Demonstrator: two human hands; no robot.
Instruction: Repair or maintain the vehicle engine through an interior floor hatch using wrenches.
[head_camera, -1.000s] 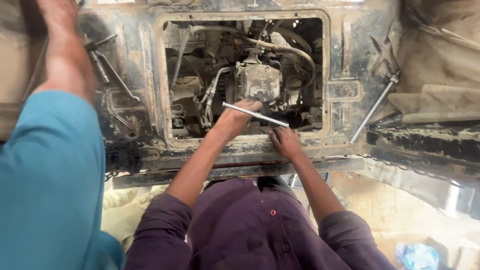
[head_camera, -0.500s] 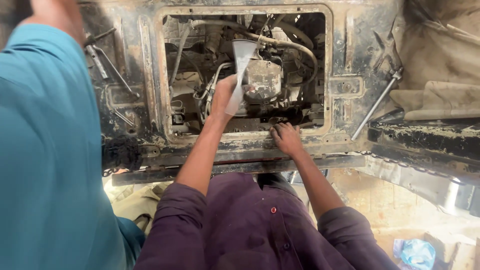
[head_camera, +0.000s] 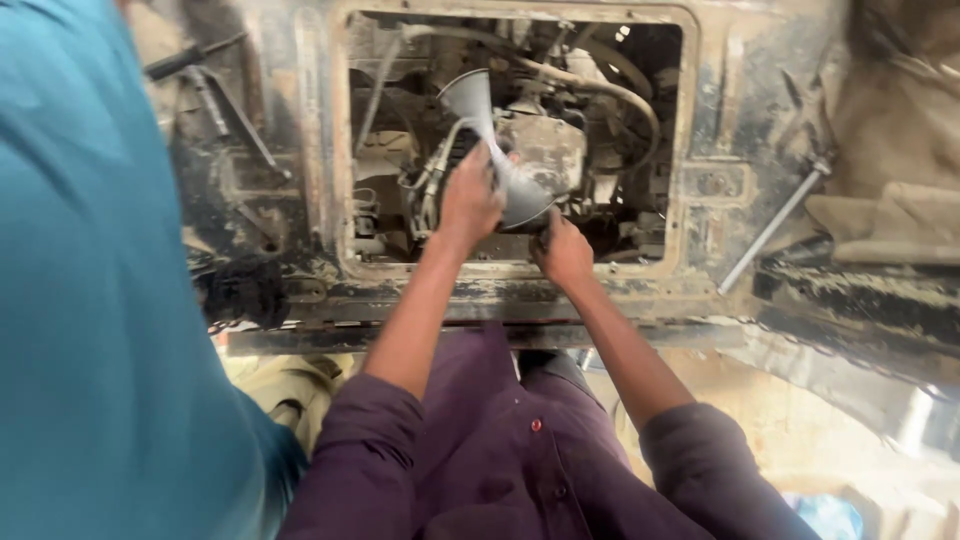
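My left hand (head_camera: 468, 200) is up at the opening, fingers curled tight around the narrow neck of a grey metal funnel (head_camera: 495, 155), thumb side toward me. The funnel stands tilted: one flared mouth points up and to the left near the top of the opening, and the wider flared end sits low and to the right, just above my other hand. My right hand (head_camera: 563, 250) is right beneath that lower end, at the bottom edge of the opening; the knuckles face me and the fingers are tucked out of sight under the funnel, so I cannot tell whether they are gripping it or only resting there.

Both forearms reach up from my rolled purple shirt sleeves (head_camera: 400, 440), bare from the elbow.

The funnel hangs in front of a grimy grey engine block (head_camera: 540, 150), which sits deep in the rectangular cut-out of a dirty, mud-caked metal floor panel (head_camera: 700, 120). A curved rubber hose (head_camera: 600, 85) arches over the block from left to right. Thin cables run down on the left side of the cavity.

To the right of the opening a long steel rod (head_camera: 770, 225) lies slanted across the panel. On the left, filling that edge of the view, is another person's teal sleeve (head_camera: 90, 300), well apart from my hands.
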